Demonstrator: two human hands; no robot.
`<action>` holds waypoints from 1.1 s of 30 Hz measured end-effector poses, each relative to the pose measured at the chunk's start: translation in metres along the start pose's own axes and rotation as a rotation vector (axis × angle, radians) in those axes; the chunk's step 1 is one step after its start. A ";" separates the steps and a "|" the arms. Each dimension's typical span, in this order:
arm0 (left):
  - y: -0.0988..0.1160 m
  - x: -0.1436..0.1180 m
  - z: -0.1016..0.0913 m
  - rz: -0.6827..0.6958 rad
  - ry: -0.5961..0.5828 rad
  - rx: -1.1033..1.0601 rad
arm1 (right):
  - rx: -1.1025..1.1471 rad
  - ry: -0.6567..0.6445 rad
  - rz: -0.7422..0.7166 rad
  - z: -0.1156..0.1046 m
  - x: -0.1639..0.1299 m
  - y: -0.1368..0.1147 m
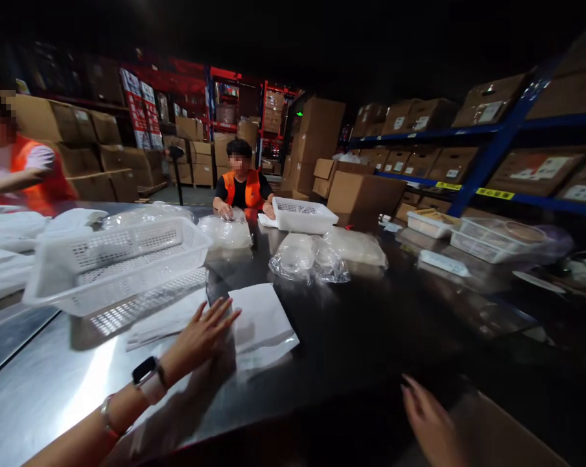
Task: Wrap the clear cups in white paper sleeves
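Observation:
My left hand (200,337), with a watch (148,378) on the wrist, is open with its fingers spread. Its fingertips reach the left edge of a flat white packet (261,324) on the metal table; whether they press on it I cannot tell. Under and behind this hand lie more flat white packets (171,321). At the lower right, my right hand (432,418) is off the table's near edge, fingers stretched out and holding nothing I can see. Beside it is a brown cardboard surface (507,431), mostly in shadow.
A white perforated basket (122,259) stands at left; another basket (305,215) is across the table. Clear plastic bags (307,258) lie between. A co-worker (242,185) in an orange vest sits opposite; another person (25,168) is at far left. Small trays (497,240) stand at right.

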State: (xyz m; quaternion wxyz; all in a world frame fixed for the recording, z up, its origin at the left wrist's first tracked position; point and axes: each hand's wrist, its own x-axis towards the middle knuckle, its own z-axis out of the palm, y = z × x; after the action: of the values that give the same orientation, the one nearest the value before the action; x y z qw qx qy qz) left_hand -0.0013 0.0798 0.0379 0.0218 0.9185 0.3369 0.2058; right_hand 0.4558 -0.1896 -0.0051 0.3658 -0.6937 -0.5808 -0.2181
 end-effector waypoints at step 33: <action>0.052 -0.016 -0.067 -0.203 -0.100 -1.093 | 1.237 -0.905 -0.157 0.105 0.144 -0.194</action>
State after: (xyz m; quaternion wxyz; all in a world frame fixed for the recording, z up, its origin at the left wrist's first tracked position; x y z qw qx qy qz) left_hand -0.0066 0.0232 0.1026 0.5306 0.7453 0.2663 0.3034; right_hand 0.2884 -0.0060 0.0821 0.3975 -0.3414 -0.7375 0.4260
